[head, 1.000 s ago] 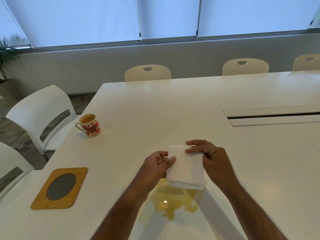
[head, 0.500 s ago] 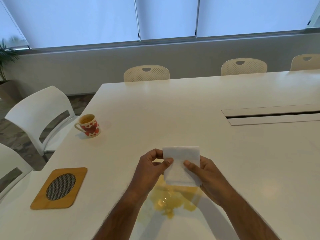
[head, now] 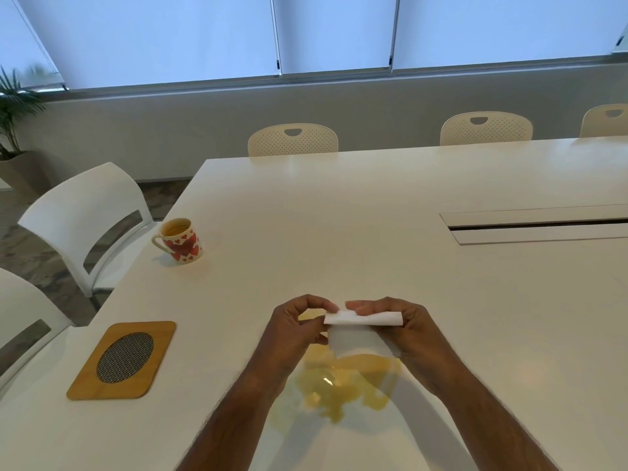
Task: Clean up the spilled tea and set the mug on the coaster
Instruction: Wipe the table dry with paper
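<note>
Coaster (head: 122, 360) and mug (head: 180, 241) sat far left of grips. Left hand (head: 295, 329) and right hand (head: 404, 331) both pinched folded tissue (head: 362, 329), held above tea spill (head: 339, 382), likely readying to wipe worktop (head: 373, 215).

Two bare forearms come up from the bottom edge, each ending in a bare hand: the left hand (head: 292, 329) and the right hand (head: 413, 329). No sleeve shows on either arm. The wrists and fingers (head: 360, 304) carry no watch, ring or glove. Fine hair shows along the forearms.
</note>
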{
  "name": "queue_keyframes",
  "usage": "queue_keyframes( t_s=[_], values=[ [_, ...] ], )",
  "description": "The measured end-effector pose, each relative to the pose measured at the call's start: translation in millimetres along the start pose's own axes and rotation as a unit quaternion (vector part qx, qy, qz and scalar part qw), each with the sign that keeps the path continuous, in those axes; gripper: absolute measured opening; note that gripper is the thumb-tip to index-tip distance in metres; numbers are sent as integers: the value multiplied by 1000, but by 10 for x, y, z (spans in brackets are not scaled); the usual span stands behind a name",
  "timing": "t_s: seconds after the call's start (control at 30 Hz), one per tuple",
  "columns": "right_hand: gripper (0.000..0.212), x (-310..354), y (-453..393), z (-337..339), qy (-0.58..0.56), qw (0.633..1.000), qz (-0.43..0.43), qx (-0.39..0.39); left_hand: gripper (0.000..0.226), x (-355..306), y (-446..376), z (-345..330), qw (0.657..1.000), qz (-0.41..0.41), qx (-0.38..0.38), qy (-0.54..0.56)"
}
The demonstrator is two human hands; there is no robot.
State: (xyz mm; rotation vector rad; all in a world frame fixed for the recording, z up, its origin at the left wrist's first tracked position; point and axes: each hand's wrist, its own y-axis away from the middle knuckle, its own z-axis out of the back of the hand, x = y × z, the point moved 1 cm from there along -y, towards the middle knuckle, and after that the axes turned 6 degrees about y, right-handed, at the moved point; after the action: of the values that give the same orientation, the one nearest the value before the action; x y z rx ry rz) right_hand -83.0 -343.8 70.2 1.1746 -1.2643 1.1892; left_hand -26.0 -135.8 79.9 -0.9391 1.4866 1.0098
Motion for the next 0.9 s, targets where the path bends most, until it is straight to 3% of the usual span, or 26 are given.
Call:
queue_keyframes(
  t_s=[0.1, 0.17, 0.37, 0.43, 0.53, 0.6, 0.77, 0.9],
  values=[
    [27, -25, -30, 33, 30, 999, 11, -13, 27, 7, 3, -5, 998, 26, -17, 56],
    [41, -25, -44, 45, 80, 996, 42, -17, 22, 23, -15, -14, 996, 49, -22, 72],
    [51, -50, -73, 69, 128, 989, 76, 2, 18, 64, -48, -12, 999, 36, -15, -4],
    [48, -51, -70, 86, 88, 994, 57, 12, 17, 61, -71, 13, 999, 20, -27, -17],
    [30, -13, -95, 113, -66, 997, -33, -3, 16, 42, -116, 70, 998, -10, -45, -41],
    [27, 8, -127, 132, -96, 993, -68, 4, 15, 9, -129, 103, 997, -31, -45, -61],
    [26, -29, -244, 69, 137, 986, -21, 93, 11, -60, -174, 172, 989, -67, -17, -134],
    [14, -54, -364, -38, 263, 961, 23, 78, 14, -36, -238, 326, 979, -103, 1, -177]
  ],
)
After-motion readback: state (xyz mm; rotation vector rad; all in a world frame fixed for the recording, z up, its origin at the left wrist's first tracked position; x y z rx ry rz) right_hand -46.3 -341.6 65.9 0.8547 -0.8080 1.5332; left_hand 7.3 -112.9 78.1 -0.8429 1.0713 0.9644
